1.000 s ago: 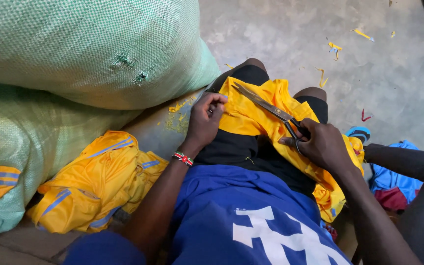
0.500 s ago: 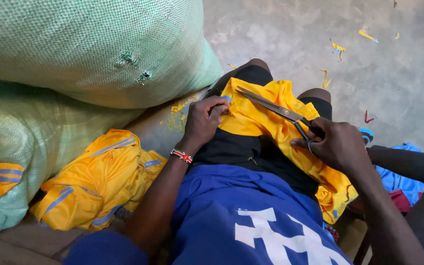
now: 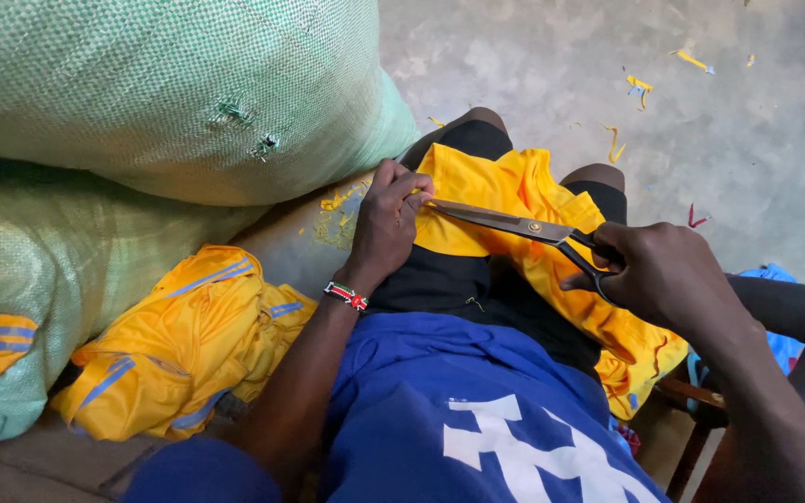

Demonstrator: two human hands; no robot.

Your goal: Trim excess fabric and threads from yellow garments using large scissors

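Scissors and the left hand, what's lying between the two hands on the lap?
In the head view, the scissors' blades span the gap from the right hand to the left hand, lying across the yellow fabric that hand pinches.

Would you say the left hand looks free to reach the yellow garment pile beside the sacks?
Probably not yet: the left hand is pinching the yellow cloth by the scissors, though nothing blocks the pile.

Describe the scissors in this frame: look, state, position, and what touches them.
The scissors are large, with long dark metal blades, a brass-coloured pivot screw and dark handles. They lie nearly level across the lap, blades closed, tips leftward at the yellow fabric edge pinched by the left hand. The right hand grips the handles.
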